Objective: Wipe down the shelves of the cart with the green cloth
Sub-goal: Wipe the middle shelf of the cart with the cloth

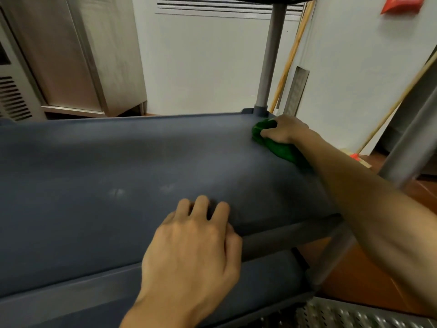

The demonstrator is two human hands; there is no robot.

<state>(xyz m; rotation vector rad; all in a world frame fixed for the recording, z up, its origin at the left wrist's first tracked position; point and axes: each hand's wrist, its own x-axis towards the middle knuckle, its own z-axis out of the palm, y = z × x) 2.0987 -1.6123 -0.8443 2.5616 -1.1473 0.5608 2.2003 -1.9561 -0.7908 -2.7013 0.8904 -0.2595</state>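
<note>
Motion blur softens much of the view, most of all the grey upright post [406,138] at 3 o'clock and the near rim of the dark blue-grey plastic cart shelf [132,162]. That shelf runs off the left edge, so its full length cannot be seen, and the shelf above shows only as a dark sliver at 12 o'clock. A lower dark shelf [71,290] peeks out beneath, its surface mostly covered by the forearm and the rim above it.

At about 2 o'clock the right hand [283,129] is closed around a bunched green cloth [276,145], pressing it onto the shelf's far right corner, just beside the base of the round grey corner post [269,55]. Fingers cover the middle of the cloth and the forearm hides its trailing end, so its shape is hard to judge.

At 6 o'clock the left hand [191,252] lies palm down over the shelf's near edge, fingers loosely spread and curled onto the surface, holding nothing; the thumb is out of sight.

Nothing stands on the visible shelf surface apart from the cloth and faint pale scuffs. Behind, wooden broom handles [290,58] lean against a white wall [208,67], and a stainless steel cabinet [78,50] sits at 10 o'clock.
</note>
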